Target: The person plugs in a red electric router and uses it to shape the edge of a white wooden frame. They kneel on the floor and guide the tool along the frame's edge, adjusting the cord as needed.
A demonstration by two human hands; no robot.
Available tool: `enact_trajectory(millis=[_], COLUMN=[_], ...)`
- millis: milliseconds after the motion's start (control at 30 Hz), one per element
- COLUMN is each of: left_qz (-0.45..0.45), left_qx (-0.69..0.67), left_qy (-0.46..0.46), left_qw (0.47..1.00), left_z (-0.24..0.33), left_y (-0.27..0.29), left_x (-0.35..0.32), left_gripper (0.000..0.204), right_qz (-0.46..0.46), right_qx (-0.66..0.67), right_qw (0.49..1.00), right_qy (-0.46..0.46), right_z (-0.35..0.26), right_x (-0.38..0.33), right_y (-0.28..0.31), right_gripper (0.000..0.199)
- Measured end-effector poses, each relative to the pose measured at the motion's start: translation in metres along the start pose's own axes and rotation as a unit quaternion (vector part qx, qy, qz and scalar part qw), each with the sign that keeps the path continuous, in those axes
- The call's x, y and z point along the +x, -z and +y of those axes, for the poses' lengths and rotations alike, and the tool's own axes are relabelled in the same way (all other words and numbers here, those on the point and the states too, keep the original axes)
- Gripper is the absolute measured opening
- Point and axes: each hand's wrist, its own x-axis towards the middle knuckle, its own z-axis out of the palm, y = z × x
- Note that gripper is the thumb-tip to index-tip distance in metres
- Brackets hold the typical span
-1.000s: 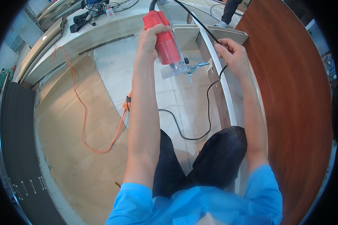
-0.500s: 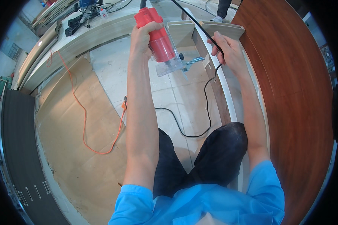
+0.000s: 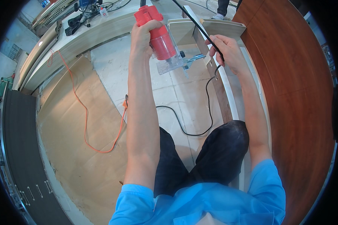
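Note:
My left hand (image 3: 142,36) is wrapped round the red body of a trim router (image 3: 164,47), held up over the floor. Its clear plastic base points down, and a metal edge guide (image 3: 194,59) sticks out from its right side. Between the fingers of my right hand (image 3: 227,52) runs a black power cord (image 3: 199,28), pinched above a long white-edged board (image 3: 226,88). Below that hand the cord drops over the board and loops across the floor toward my knees. Whether the router is running cannot be told.
An orange extension cord (image 3: 87,123) lies on brown sheeting (image 3: 71,150) to the left. A large reddish-brown wood panel (image 3: 296,97) stands at the right. Dark panel (image 3: 20,142) at far left; a blue power tool (image 3: 87,4) sits at the back. Another person's leg (image 3: 222,8) shows behind.
Both hands keep their holds on the router and cord. The router has shifted very slightly up; otherwise the scene is nearly the same.

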Motion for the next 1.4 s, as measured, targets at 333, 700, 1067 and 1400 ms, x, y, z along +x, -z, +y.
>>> enact_trajectory(millis=[333, 700, 1067, 1400], left_qz=[0.010, -0.012, -0.091, -0.106], left_qx=[0.004, -0.005, -0.029, 0.078], left_qy=[0.010, 0.008, -0.107, -0.172], left_qw=[1.000, 1.000, 0.990, 0.976], left_z=[0.003, 0.001, 0.004, 0.015], left_y=[-0.003, -0.001, -0.024, -0.053], left_x=[-0.002, -0.002, -0.013, -0.030], left_gripper=[0.045, 0.047, 0.075, 0.080], right_qz=[-0.036, -0.080, -0.154, -0.126], right_qx=[0.029, 0.052, 0.230, 0.214], right_qw=[0.999, 0.995, 0.960, 0.966], right_qy=[-0.009, -0.028, -0.034, 0.073], right_z=[-0.005, -0.003, -0.042, -0.097], right_x=[-0.001, -0.002, -0.006, -0.004], right_y=[0.002, 0.002, 0.001, 0.005], right_gripper=[0.037, 0.028, 0.028, 0.030])
